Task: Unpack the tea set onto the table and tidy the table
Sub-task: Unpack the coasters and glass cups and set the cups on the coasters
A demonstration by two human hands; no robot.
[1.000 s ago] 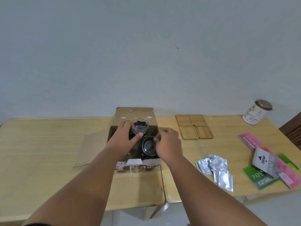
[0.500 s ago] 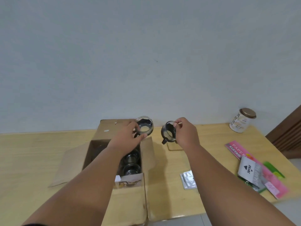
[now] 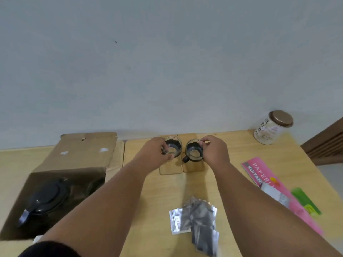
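Both hands are at the far side of the desk (image 3: 144,210), each clasped on a small glass cup by its rim. The left hand (image 3: 154,152) pinches the left cup (image 3: 173,147) and the right hand (image 3: 213,151) pinches the right cup (image 3: 194,150), whose dark handle juts toward the person. Holding each cup at the rim from above keeps it level and leaves the base free, which suits setting it down flat. Under and just in front of the cups lie wooden coasters (image 3: 170,168), side by side. That seems to be why the cups are carried here as a pair: each looks meant for its own coaster. Whether the cups already touch the wood cannot be told, since the hands cover part of them. To the left of the coasters stands the open cardboard box (image 3: 78,154), its flap folded back against the wall. Inside is a black-lidded teapot (image 3: 45,197) and at least one more dim round shape, so unpacking is likely only partly done. In front of the coasters lies a loose pile of silver sachets (image 3: 196,219). To their right are pink and green booklets (image 3: 263,175), and beyond those a lidded jar (image 3: 272,130) near the wall. These scattered things presumably await tidying.
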